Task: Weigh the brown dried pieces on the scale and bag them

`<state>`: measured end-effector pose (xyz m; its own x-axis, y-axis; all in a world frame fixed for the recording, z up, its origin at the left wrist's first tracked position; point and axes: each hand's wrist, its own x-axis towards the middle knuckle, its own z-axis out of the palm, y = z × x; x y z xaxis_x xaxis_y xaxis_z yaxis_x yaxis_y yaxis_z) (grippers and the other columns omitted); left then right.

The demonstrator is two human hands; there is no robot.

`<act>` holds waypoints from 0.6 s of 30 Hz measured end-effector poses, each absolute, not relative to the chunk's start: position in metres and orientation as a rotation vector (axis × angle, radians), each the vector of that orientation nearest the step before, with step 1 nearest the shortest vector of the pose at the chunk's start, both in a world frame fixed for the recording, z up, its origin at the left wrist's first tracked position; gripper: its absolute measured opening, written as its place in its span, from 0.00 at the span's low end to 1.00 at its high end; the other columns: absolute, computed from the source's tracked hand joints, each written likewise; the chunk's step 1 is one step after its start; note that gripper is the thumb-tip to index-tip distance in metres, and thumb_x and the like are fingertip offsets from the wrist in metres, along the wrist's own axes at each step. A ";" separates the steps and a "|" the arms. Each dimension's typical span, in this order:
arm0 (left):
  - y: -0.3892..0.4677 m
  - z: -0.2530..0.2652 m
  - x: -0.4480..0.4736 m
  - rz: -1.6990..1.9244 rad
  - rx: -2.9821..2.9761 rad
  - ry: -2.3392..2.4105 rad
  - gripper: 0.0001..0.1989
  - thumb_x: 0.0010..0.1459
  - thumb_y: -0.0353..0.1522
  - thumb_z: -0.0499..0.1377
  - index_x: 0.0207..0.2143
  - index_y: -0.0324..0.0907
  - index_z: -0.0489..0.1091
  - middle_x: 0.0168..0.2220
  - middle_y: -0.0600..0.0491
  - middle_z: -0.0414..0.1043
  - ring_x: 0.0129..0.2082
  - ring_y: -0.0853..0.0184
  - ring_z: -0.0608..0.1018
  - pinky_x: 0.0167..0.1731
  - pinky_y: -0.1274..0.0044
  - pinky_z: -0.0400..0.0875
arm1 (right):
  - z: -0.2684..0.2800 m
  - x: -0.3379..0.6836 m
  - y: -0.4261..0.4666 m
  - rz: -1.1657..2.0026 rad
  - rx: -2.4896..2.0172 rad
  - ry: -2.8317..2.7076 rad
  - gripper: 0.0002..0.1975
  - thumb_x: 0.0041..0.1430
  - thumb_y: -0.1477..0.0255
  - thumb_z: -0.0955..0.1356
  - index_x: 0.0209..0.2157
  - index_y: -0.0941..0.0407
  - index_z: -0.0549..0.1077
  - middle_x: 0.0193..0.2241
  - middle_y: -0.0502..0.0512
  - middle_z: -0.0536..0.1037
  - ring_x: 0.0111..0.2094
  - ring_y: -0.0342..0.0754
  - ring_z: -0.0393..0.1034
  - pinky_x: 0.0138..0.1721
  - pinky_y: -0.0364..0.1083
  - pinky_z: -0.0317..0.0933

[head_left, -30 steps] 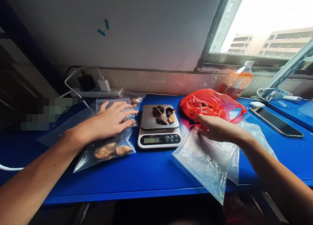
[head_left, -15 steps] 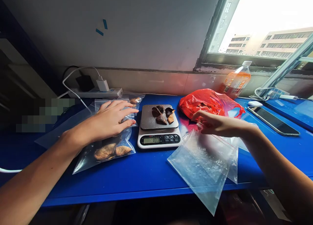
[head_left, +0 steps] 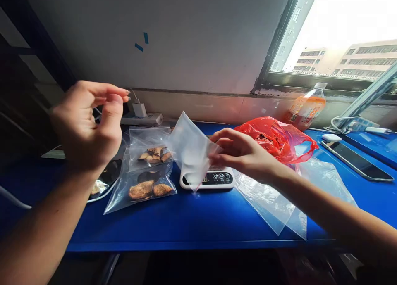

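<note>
My right hand (head_left: 238,155) pinches the edge of a small clear plastic bag (head_left: 190,142), which hangs over the digital kitchen scale (head_left: 228,185). The bag and hand hide the scale's plate and what lies on it; part of the display is covered too. My left hand (head_left: 93,126) is raised to the left, its fingers curled towards the thumb, with nothing visible in them. Beside the scale lie plastic bags with brown dried pieces: a smaller bag (head_left: 150,138) and, nearer me, a larger one (head_left: 119,196).
A red plastic bag (head_left: 254,126) with dark pieces sits behind my right hand. More clear bags (head_left: 327,177) lie on the blue table (head_left: 201,223). To the right are a phone (head_left: 356,159) and an earbud case (head_left: 331,137); an orange drink bottle (head_left: 308,107) stands behind.
My right hand has lifted a clear bag off the pile and carried it left over the scale. My left hand has risen from the filled bags, moved left and curled its fingers.
</note>
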<state>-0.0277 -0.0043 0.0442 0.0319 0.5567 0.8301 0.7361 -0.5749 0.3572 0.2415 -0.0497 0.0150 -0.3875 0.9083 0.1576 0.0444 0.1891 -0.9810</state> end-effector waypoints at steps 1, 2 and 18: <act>-0.008 0.041 -0.025 -1.640 -2.106 -1.259 0.13 0.67 0.36 0.49 0.48 0.42 0.69 0.44 0.56 0.73 0.46 0.64 0.76 0.48 0.65 0.69 | 0.015 0.231 -0.045 1.306 -0.899 -1.645 0.16 0.49 0.71 0.73 0.39 0.55 0.67 0.31 0.49 0.76 0.34 0.44 0.73 0.38 0.46 0.69; -0.011 0.037 -0.022 -1.639 -2.127 -1.159 0.11 0.65 0.35 0.51 0.45 0.43 0.70 0.40 0.57 0.74 0.41 0.66 0.76 0.44 0.67 0.70 | 0.016 0.222 -0.040 1.295 -0.876 -1.662 0.14 0.49 0.72 0.72 0.38 0.56 0.68 0.30 0.49 0.76 0.32 0.42 0.72 0.36 0.45 0.68; -0.015 0.009 0.003 -1.197 -2.626 -1.161 0.09 0.62 0.40 0.58 0.34 0.44 0.71 0.29 0.56 0.75 0.27 0.68 0.77 0.28 0.76 0.70 | 0.017 0.183 -0.013 0.799 -0.783 -1.769 0.04 0.55 0.72 0.68 0.32 0.59 0.72 0.27 0.48 0.74 0.29 0.39 0.67 0.33 0.42 0.62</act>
<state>0.0034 -0.0145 0.0094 0.4254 0.6178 0.6613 0.6417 -0.7212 0.2610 0.1834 -0.0126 0.0174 -0.2892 0.8047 0.5185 0.1434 0.5719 -0.8077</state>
